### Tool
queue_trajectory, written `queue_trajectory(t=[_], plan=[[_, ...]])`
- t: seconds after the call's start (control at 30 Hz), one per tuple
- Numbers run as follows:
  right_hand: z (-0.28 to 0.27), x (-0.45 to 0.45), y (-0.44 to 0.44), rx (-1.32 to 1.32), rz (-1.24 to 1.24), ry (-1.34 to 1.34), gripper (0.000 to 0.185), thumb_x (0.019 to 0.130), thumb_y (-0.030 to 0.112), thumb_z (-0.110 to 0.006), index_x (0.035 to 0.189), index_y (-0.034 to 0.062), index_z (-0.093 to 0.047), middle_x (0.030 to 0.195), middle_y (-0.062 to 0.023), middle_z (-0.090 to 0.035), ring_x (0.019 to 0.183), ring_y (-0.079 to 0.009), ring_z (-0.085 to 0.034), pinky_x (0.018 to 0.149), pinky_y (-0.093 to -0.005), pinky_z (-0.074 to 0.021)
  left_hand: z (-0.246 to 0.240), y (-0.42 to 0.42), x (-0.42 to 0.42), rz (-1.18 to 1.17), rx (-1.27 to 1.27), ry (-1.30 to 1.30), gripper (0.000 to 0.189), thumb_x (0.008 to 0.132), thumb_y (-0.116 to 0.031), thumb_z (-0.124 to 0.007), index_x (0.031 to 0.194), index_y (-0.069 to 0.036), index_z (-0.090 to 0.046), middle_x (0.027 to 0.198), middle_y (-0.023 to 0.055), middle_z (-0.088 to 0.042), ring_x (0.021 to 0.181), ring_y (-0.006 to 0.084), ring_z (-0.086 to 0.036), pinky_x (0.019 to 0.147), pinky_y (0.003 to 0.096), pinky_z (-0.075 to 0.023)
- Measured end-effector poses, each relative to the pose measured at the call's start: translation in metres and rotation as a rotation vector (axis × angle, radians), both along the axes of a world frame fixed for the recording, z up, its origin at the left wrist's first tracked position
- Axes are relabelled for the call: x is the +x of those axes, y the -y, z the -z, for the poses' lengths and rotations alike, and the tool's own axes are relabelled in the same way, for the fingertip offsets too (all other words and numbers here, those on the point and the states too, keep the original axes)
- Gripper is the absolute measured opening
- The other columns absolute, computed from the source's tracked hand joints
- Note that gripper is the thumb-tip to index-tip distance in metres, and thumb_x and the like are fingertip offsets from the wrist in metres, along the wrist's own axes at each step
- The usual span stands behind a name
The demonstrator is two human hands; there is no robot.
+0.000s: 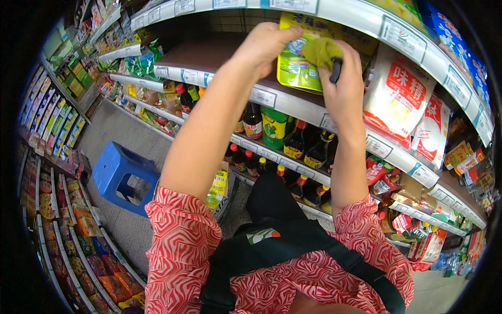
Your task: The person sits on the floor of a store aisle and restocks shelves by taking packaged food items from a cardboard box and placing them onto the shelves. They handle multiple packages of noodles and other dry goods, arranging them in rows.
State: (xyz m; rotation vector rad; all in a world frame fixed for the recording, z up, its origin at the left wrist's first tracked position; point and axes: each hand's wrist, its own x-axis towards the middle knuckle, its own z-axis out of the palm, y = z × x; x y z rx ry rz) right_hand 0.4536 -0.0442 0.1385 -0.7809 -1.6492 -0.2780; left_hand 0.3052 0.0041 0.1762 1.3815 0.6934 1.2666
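Note:
My left hand [266, 45] grips the upper left edge of a glossy yellow-green packet [292, 74] with its thumb on the front. The packet stands upright at the front of a brown shelf [196, 55]. In my right hand [347, 88] is a fuzzy olive-yellow duster or cloth [323, 53] with a black handle [335, 70]. Its soft part lies against the front of the packet and covers some of the print. Behind and to the right, more yellow packaging is partly hidden by my right hand.
White bags with red print [404, 94] stand right of my hands. Dark sauce bottles [251, 121] and a green container [273, 127] fill lower shelves. A white price rail [353, 15] curves overhead. A blue plastic stool [125, 176] and an open carton [223, 188] are on the floor.

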Motion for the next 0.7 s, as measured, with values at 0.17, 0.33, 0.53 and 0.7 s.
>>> queue_trajectory(t=[0.17,0.33,0.53,0.7], plan=[[0.008,-0.016,-0.019,-0.359,-0.313,-0.267,0.03,0.078,0.012,-0.053,0.104,-0.0019,-0.047,0.098,-0.0138,-0.055,0.088,-0.0246,-0.053,0.078,-0.0302,-0.0408,0.008,0.051,-0.074,0.039,-0.163,-0.029,0.028,0.079,-0.017,-0.056,0.095,0.006,-0.052,0.086,0.0137,-0.061,0.071,0.0166,-0.062,0.063,0.0278,-0.0508],[0.035,-0.099,0.014,-0.8,-1.032,-0.985,0.026,0.084,0.016,-0.049,0.105,0.0008,-0.048,0.097,-0.0083,-0.057,0.083,-0.0163,-0.057,0.072,-0.0278,-0.0452,0.104,0.098,-0.148,0.052,-0.33,0.359,0.029,0.078,-0.014,-0.056,0.101,0.003,-0.051,0.094,0.0132,-0.06,0.081,0.0179,-0.06,0.073,0.0307,-0.0487],[0.111,-0.219,0.053,-1.659,-1.089,-0.889,0.027,0.082,0.023,-0.049,0.1,0.0028,-0.051,0.091,-0.0088,-0.059,0.08,-0.0178,-0.059,0.067,-0.0328,-0.0481,0.218,0.152,-0.234,-0.145,-0.434,0.275,0.032,0.076,-0.02,-0.059,0.1,0.001,-0.054,0.095,0.0087,-0.06,0.083,0.0152,-0.058,0.078,0.029,-0.0442],[0.193,-0.285,0.069,-1.959,-1.176,-0.46,0.029,0.081,0.011,-0.049,0.107,-0.0011,-0.047,0.095,-0.0105,-0.058,0.083,-0.0175,-0.058,0.07,-0.03,-0.0478,0.274,0.198,-0.304,-0.491,-0.566,0.402,0.02,0.077,-0.013,-0.057,0.091,0.002,-0.055,0.086,0.0089,-0.061,0.072,0.0129,-0.059,0.067,0.024,-0.0472]])
